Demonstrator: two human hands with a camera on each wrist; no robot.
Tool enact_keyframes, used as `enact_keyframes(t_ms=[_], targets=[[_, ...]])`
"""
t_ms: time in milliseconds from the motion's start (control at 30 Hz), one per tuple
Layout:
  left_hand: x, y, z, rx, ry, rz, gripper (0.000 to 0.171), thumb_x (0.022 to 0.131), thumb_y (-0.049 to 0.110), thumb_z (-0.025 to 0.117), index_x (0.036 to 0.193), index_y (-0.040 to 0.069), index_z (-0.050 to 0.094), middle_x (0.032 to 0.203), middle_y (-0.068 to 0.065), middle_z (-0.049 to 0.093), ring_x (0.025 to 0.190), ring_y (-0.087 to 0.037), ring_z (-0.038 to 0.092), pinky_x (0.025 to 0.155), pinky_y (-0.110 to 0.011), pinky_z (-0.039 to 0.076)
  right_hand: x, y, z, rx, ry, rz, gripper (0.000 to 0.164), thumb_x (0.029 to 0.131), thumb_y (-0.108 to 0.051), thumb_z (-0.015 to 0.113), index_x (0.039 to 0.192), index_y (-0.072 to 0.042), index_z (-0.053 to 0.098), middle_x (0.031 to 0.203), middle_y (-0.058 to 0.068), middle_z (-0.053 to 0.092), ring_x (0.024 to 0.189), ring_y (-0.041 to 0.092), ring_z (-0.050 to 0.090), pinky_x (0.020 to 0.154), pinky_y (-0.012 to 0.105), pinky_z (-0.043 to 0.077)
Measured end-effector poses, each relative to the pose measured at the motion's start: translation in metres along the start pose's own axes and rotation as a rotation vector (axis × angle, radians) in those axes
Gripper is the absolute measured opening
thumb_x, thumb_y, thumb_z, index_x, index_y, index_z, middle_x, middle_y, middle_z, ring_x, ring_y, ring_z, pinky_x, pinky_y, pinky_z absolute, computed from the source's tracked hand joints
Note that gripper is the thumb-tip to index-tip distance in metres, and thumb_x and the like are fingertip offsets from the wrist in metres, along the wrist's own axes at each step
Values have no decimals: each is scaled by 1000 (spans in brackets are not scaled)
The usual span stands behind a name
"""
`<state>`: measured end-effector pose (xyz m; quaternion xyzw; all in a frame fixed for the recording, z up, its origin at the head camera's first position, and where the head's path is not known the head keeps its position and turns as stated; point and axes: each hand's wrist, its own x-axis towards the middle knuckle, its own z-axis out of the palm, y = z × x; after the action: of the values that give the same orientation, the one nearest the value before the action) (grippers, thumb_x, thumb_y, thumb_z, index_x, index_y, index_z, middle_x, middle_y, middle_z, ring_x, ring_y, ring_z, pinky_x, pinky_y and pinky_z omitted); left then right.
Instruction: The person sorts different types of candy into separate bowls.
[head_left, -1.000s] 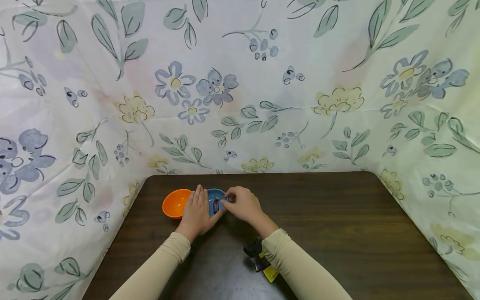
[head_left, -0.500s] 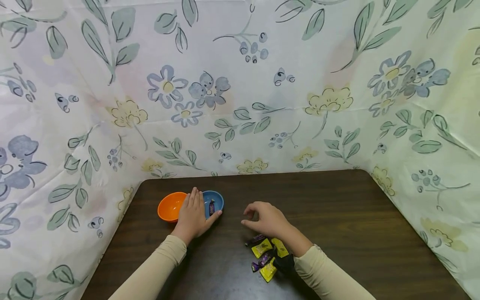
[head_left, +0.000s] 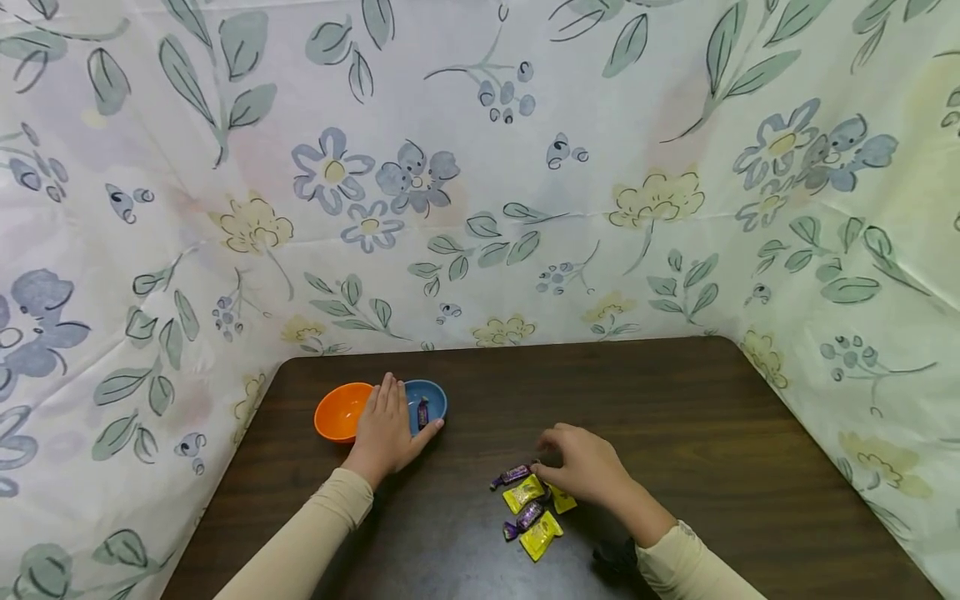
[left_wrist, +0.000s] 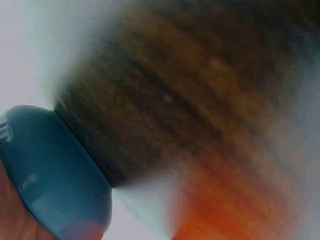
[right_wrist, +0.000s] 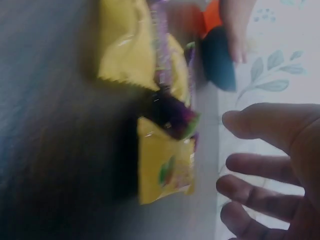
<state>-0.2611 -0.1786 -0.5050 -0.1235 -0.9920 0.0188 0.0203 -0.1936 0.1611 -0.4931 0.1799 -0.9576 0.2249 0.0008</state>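
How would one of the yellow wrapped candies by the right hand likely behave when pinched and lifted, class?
The yellow wrapped candies look small and flat, so probably light and unlikely to roll. Their glossy wrappers, seen in the right wrist view, may feel slippery and crinkle under the fingers. The crimped edges likely flex, offering the right hand an easy pinching place.

Makeshift recording booth, floral sheet (head_left: 480,167) draped as walls, dark wood-grain table (head_left: 675,433)

Left hand (head_left: 387,431) flat, right hand (head_left: 587,467) loosely curled
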Motion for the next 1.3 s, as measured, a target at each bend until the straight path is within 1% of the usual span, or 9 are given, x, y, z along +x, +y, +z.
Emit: enact_keyframes(t_ms=[200, 367, 500, 667, 767, 933, 1033, 1133, 1300], targets=[[0, 1, -2, -3, 6, 0, 108, 100, 80, 36, 162, -10, 32, 172, -27, 28, 164, -44, 21, 134, -56, 17, -2, 8, 4, -22, 2, 59, 20, 87, -34, 88, 97, -22, 77, 91, -8, 68, 78, 9, 63, 63, 34, 53], [0, 2, -3, -3, 8, 1, 108, 100, 80, 37, 162, -10, 32, 172, -27, 28, 163, -44, 21, 134, -56, 17, -3, 13, 8, -4, -28, 93, 12, 90, -30, 85, 94, -24, 75, 81, -11, 63, 68, 7, 55, 57, 32, 46], [0, 2, -2, -3, 14, -2, 109, 100, 80, 37, 162, -10, 32, 172, -27, 28, 163, -44, 21, 134, -56, 18, -2, 14, 9, 2, -36, 99, 7, 94, -29, 82, 93, -25, 75, 76, -13, 61, 62, 6, 51, 54, 31, 43], [1, 2, -2, -10, 12, -2, 109, 100, 80, 37, 162, -10, 31, 172, -27, 27, 164, -44, 20, 134, -56, 17, -6, 11, 5, 9, -32, 93, 8, 94, -32, 81, 91, -27, 75, 78, -14, 63, 64, 5, 54, 55, 31, 46], [1, 2, -2, -2, 12, -3, 110, 100, 81, 36, 162, -10, 31, 172, -27, 27, 164, -44, 20, 134, -56, 18, -8, 10, 3, 1, -44, 36, 11, 92, -33, 83, 92, -26, 74, 84, -13, 65, 71, 5, 59, 58, 30, 49], [1, 1, -2, 0, 14, -6, 109, 100, 80, 37, 162, -10, 31, 172, -28, 27, 164, -44, 20, 134, -56, 17, -10, 9, 5, -43, -55, -121, 18, 92, -32, 83, 105, -21, 76, 99, -8, 68, 85, 11, 66, 61, 28, 51], [1, 0, -2, -6, 10, -5, 110, 100, 80, 37, 162, -10, 31, 172, -28, 27, 164, -44, 20, 134, -57, 17, -9, 7, 8, -52, -37, -171, 21, 93, -32, 82, 109, -19, 77, 104, -6, 70, 90, 14, 68, 62, 28, 52], [1, 1, -1, -2, 8, -2, 109, 100, 81, 37, 162, -9, 32, 172, -28, 27, 163, -44, 21, 134, -57, 18, -6, 2, 10, -58, -27, -206, 20, 93, -32, 82, 109, -21, 78, 102, -6, 69, 88, 12, 64, 62, 27, 50], [0, 1, 0, 3, 10, 1, 109, 100, 80, 38, 161, -10, 33, 172, -28, 28, 163, -44, 21, 134, -56, 19, -1, -6, 13, -66, -35, -273, 18, 92, -28, 84, 108, -21, 79, 96, -7, 66, 79, 5, 51, 61, 23, 43]])
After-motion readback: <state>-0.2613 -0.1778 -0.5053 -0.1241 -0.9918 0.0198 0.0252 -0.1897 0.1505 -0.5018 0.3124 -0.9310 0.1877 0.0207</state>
